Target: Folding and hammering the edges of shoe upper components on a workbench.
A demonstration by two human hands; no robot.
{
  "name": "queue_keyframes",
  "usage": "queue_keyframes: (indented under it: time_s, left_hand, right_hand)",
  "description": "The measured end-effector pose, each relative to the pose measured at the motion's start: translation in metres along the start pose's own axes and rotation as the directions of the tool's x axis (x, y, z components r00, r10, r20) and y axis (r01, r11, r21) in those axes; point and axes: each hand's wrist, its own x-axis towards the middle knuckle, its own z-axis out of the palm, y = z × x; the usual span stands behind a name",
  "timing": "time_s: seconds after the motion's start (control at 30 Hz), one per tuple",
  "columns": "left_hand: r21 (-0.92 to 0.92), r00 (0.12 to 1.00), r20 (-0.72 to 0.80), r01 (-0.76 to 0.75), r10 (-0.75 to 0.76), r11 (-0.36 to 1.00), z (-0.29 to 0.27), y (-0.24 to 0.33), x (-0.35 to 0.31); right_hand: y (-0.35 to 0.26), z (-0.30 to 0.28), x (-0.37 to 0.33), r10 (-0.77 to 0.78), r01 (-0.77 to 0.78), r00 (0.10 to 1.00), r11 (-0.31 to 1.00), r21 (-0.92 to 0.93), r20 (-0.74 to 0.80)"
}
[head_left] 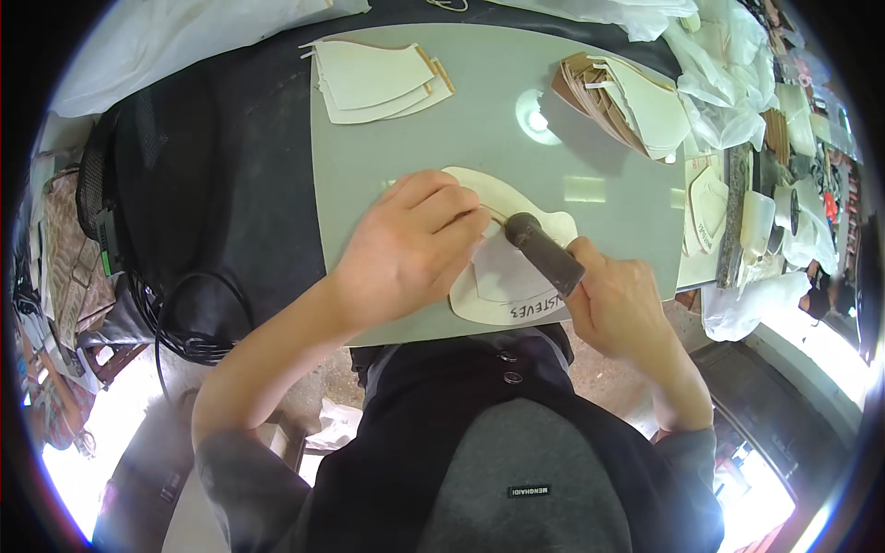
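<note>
A pale, curved template piece [498,309] with handwriting on it lies near the front edge of the grey-green board [387,152]. Over its upper left part my left hand [410,235] is closed, its fingertips pinching a thin pale strip [494,215] that runs toward the tool head. From the right, my right hand [618,295] grips a dark hammer [548,253]. The hammer's rounded end is close to the left fingertips, above the template piece; its handle is hidden by the hand. Whether the hammer touches the strip, I cannot tell.
White cut pieces with tan edges [369,78] form a stack at the board's far left. A second stack of white and brown pieces [636,106] sits far right. Plastic bags [719,74] crowd the right back. Black cables [189,318] coil at the left.
</note>
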Motion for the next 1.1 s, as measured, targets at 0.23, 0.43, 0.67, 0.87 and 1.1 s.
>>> queue_keyframes:
  time_s: [0.23, 0.43, 0.67, 0.87, 1.1]
  left_hand:
    - [0.194, 0.994, 0.029, -0.108, 0.104, 0.975, 0.001, -0.002, -0.003]
    - [0.146, 0.993, -0.024, -0.114, 0.119, 0.983, 0.003, -0.003, 0.000]
    - [0.156, 0.995, -0.027, -0.095, 0.101, 0.983, 0.001, 0.002, -0.002]
    - [0.125, 0.998, -0.047, -0.027, 0.033, 0.992, 0.001, 0.004, -0.005]
    - [0.053, 0.999, -0.042, -0.026, 0.028, 0.998, -0.001, -0.003, -0.003]
  right_hand:
    - [0.001, -0.004, 0.002, -0.032, 0.032, 0.999, 0.999, 0.016, -0.015]
    - [-0.003, -0.009, 0.009, -0.041, 0.041, 0.999, 0.998, -0.038, -0.002]
    - [-0.006, -0.006, 0.013, -0.015, 0.015, 0.999, 1.000, 0.001, 0.035]
    - [-0.002, -0.009, 0.013, -0.093, 0.118, 0.979, 0.984, 0.134, -0.183]
    - [0.001, -0.008, 0.022, -0.073, 0.088, 0.992, 0.984, 0.152, -0.102]
